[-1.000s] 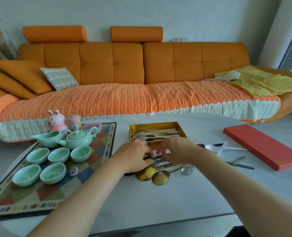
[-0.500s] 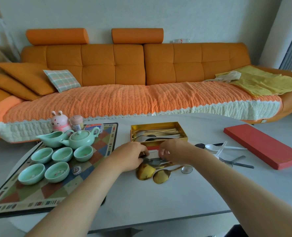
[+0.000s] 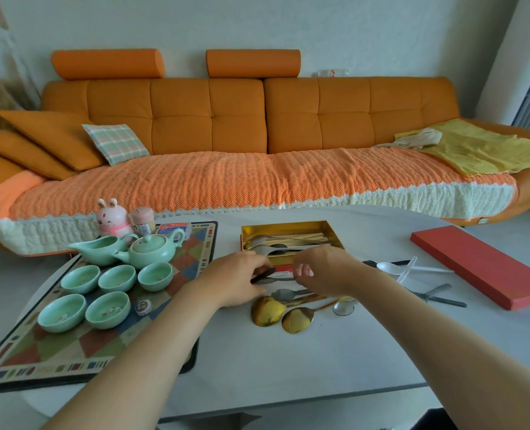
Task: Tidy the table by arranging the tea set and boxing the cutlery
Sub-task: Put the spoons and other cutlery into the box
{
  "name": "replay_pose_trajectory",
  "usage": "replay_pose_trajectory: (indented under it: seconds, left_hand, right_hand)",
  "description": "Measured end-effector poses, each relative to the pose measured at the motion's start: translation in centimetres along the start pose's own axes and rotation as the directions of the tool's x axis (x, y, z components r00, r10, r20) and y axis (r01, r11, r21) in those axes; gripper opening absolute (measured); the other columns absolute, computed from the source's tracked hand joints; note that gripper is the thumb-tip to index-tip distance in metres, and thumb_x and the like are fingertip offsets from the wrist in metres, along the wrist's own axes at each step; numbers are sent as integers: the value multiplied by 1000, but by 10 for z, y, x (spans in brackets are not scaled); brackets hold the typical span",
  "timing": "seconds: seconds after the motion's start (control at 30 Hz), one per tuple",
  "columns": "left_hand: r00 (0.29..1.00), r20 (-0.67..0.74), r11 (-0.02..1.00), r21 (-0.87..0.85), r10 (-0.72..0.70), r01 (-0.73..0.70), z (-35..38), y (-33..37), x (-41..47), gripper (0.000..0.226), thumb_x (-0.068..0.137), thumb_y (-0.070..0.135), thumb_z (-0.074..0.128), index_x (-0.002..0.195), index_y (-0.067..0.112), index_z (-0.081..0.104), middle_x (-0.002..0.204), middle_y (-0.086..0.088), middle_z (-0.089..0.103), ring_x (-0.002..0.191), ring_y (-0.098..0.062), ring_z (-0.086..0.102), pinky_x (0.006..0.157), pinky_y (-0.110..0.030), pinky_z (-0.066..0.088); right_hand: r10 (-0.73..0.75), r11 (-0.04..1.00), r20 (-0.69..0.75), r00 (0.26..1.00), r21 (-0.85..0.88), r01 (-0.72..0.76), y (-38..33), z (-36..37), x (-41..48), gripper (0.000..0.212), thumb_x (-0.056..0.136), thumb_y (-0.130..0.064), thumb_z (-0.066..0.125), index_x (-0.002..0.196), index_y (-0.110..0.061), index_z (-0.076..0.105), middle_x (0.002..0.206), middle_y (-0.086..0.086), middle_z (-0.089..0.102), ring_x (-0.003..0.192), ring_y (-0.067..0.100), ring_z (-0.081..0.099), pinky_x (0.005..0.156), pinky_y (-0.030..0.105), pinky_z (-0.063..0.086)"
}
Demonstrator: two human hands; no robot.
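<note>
A gold cutlery box (image 3: pixel 335 234) stands open mid-table with spoons and chopsticks inside. Just in front of it my left hand (image 3: pixel 235 280) and my right hand (image 3: pixel 325 271) both pinch a small bundle of dark and silver cutlery (image 3: pixel 273 278) held between them. Below the hands lie two gold spoons (image 3: pixel 280 311) and a silver spoon (image 3: pixel 284 294). The celadon tea set sits on a patterned mat (image 3: pixel 71 352) at left: a teapot (image 3: pixel 152 249), a pitcher (image 3: pixel 100 249) and several cups (image 3: pixel 108 293).
The red box lid (image 3: pixel 487 268) lies at the right. White plastic spoons (image 3: pixel 403 270) and knives (image 3: pixel 437 294) lie between it and my right arm. A pink rabbit figure (image 3: pixel 113 217) and small jar stand behind the teapot. An orange sofa runs behind the table.
Both hands have lifted slightly and drawn apart a little, still holding the cutlery bundle. The camera has shifted a bit.
</note>
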State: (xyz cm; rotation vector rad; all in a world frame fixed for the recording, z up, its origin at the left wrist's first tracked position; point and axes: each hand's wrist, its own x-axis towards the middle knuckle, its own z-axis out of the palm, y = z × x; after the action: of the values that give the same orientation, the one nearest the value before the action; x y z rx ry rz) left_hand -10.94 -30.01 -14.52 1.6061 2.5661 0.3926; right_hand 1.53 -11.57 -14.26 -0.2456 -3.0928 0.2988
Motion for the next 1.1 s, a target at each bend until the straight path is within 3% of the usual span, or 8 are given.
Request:
replay_pose_trajectory:
  seconds: [0.2, 0.33, 0.5, 0.6, 0.7, 0.83, 1.0, 1.1]
  left_hand:
    - [992, -127, 991, -132, 7, -24, -3, 5, 3, 22, 92, 39, 62, 113, 34, 67, 99, 13, 58, 91, -9, 57, 70, -25, 46]
    - [987, -151, 960, -281, -50, 6, -3, 8, 9, 25, 94, 42, 60, 116, 33, 66, 90, 17, 58, 81, -2, 56, 61, -16, 39]
    - [918, -388, 947, -319, -87, -45, -3, 2, 30, 22, 95, 26, 62, 115, 24, 72, 84, 15, 61, 67, 4, 53, 58, -6, 33]
    - [891, -447, 968, -246, -77, -40, 2, -7, 44, 29, 95, 23, 62, 123, 23, 68, 106, 6, 66, 95, -9, 59, 76, -15, 39]
    - [920, -385, 982, -187, -69, -5, 10, -14, 54, 39, 97, 28, 57, 136, 22, 57, 129, 4, 58, 120, -15, 49, 95, -26, 39]
    - [963, -266, 997, -57, 41, -58, 19, -17, 59, 44, 99, 36, 49, 140, 22, 51, 140, 5, 52, 130, -15, 41, 108, -35, 35]
    - [985, -137, 990, 111, 101, -86, 26, -17, 62, 57, 97, 52, 43, 145, 22, 45, 146, 4, 47, 136, -14, 33, 111, -37, 30]
    - [986, -130, 987, 137, 102, -84, 26, -15, 62, 58, 97, 53, 42, 145, 20, 44, 147, 2, 46, 138, -15, 30, 112, -37, 28]
  right_hand:
    - [27, 994, -127, 992, 109, -13, 13, -14, -1, 14, 88, -24, 57, 85, -37, 62, 80, -19, 61, 77, 4, 59, 69, 26, 52]
    - [51, 983, -275, 960, 184, 0, 22, -18, 5, 14, 89, -16, 60, 90, -27, 69, 80, -20, 57, 76, 7, 58, 68, 23, 48]
    - [71, 969, -471, 879, 242, 52, 28, -14, 24, 12, 91, -10, 63, 95, -17, 72, 92, -4, 64, 79, 12, 61, 74, 26, 51]
    - [62, 988, -492, 869, 152, 16, 29, -10, 38, 22, 94, -7, 58, 106, -14, 75, 99, -1, 67, 84, 19, 64, 75, 30, 52]
    - [147, 989, -458, 877, 90, -119, 36, -7, 50, 29, 96, -8, 52, 108, -17, 76, 103, 1, 68, 88, 22, 63, 74, 34, 54]
    - [254, 961, -317, 913, -24, -276, 45, -4, 58, 35, 97, -8, 47, 110, -26, 74, 103, 2, 67, 90, 23, 61, 71, 33, 55]
    - [302, 947, -235, 924, -39, -320, 48, -1, 63, 36, 96, -10, 49, 115, -32, 71, 117, 0, 65, 110, 23, 57, 94, 34, 48]
    - [270, 961, -224, 936, 9, -275, 46, 0, 60, 37, 94, -12, 46, 111, -31, 73, 111, -2, 65, 104, 22, 58, 92, 37, 49]
